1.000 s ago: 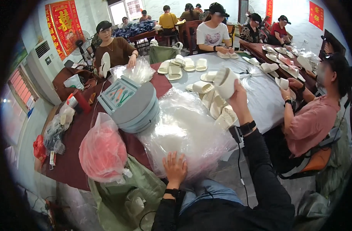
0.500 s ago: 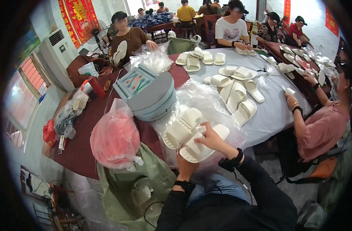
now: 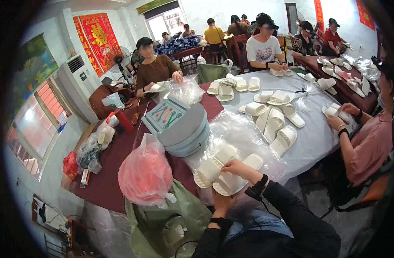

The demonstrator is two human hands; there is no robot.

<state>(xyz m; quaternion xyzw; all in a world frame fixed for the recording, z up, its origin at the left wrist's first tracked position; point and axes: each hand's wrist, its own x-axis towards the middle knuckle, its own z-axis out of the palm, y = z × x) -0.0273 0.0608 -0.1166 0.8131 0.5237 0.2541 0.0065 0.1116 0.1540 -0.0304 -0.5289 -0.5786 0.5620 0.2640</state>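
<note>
A pair of cream slide slippers is in front of me above clear plastic bags (image 3: 265, 165) at the table's near edge. The left slipper (image 3: 207, 173) and the right slipper (image 3: 229, 184) lie side by side, touching, toes toward me. My left hand (image 3: 223, 203) holds the pair from below at the toe end; most of its fingers are hidden under the soles. My right hand (image 3: 241, 170) reaches over the right slipper, fingers pinched together at the straps where the two meet. Several more cream slippers (image 3: 275, 122) lie beyond on the grey-blue cloth (image 3: 309, 142).
A round grey-blue stool-like item (image 3: 186, 133) stands left of the bags. A pink bundle in plastic (image 3: 145, 176) sits at the table edge above a green sack (image 3: 162, 219). Co-workers sit around; a person in pink (image 3: 369, 144) handles slippers at right, one in brown (image 3: 158, 71) at far left.
The view has swung, shifting the scene right and down. My right hand has moved from the right slipper's strap to where the pair meets. The person in brown now holds a slipper.
</note>
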